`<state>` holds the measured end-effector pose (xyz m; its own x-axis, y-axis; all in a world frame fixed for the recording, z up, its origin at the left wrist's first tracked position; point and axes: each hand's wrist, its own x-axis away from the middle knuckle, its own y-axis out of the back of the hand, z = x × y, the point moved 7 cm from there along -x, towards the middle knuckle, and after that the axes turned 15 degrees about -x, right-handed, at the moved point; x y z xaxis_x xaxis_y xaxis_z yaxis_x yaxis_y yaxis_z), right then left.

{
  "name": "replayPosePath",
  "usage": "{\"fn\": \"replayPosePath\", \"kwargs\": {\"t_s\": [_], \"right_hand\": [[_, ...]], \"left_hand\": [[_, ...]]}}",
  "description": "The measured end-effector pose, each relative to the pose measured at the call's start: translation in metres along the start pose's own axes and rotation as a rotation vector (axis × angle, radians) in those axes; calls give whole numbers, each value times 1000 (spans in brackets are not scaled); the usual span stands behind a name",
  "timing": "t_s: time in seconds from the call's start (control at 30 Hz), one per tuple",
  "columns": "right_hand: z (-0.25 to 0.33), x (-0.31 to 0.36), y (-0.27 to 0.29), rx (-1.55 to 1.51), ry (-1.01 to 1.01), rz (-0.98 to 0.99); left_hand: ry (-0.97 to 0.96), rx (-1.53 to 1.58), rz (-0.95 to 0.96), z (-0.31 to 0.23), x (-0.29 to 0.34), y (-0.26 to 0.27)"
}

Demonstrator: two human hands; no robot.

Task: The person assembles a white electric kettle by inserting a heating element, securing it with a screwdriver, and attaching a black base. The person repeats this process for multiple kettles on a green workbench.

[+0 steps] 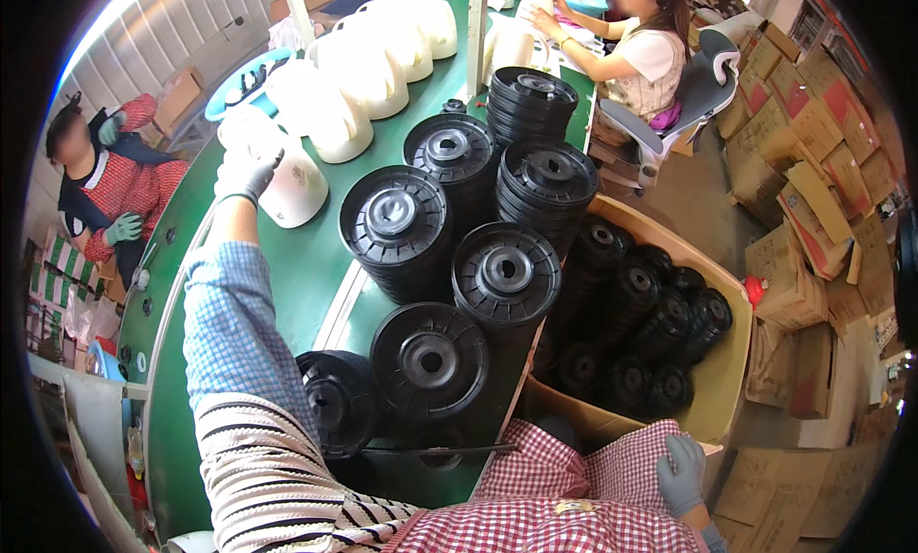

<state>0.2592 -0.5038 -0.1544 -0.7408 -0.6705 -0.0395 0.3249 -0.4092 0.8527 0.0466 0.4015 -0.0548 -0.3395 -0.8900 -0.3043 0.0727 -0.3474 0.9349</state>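
Cardboard box (727, 381) of black discs (639, 333)

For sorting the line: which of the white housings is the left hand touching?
The nearest white housing, lying tilted at the row's near end; the left hand rests on it.

The person wears grey knit gloves on both hands. The left hand (246, 175) has a glove with a darker cuff at the wrist. The left arm is covered by a sleeve guard in small blue and white checks, and above it comes a sleeve with dark and cream stripes. The right hand (682, 474) shows a blue cuff. An apron in red and white checks covers the front.
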Motion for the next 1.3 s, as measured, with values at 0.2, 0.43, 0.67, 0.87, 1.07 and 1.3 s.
{"fn": "replayPosePath", "kwargs": {"t_s": [0.2,0.43,0.67,0.87,1.07,1.3], "right_hand": [[3,-6,-7,-59,37,-11],[-17,-10,-18,-80,85,-11],[-24,-12,-31,-261,-115,161],[-53,-18,-38,-229,-14,226],[-58,-30,-42,-113,-103,279],[-78,-38,-43,-104,-103,297]], "left_hand": [[-303,356,-190,-20,109,91],[-556,624,-118,-10,327,208],[-610,751,-106,39,487,229],[188,963,-230,149,546,150],[707,953,-169,232,567,31],[731,641,-76,235,605,-65]]}}
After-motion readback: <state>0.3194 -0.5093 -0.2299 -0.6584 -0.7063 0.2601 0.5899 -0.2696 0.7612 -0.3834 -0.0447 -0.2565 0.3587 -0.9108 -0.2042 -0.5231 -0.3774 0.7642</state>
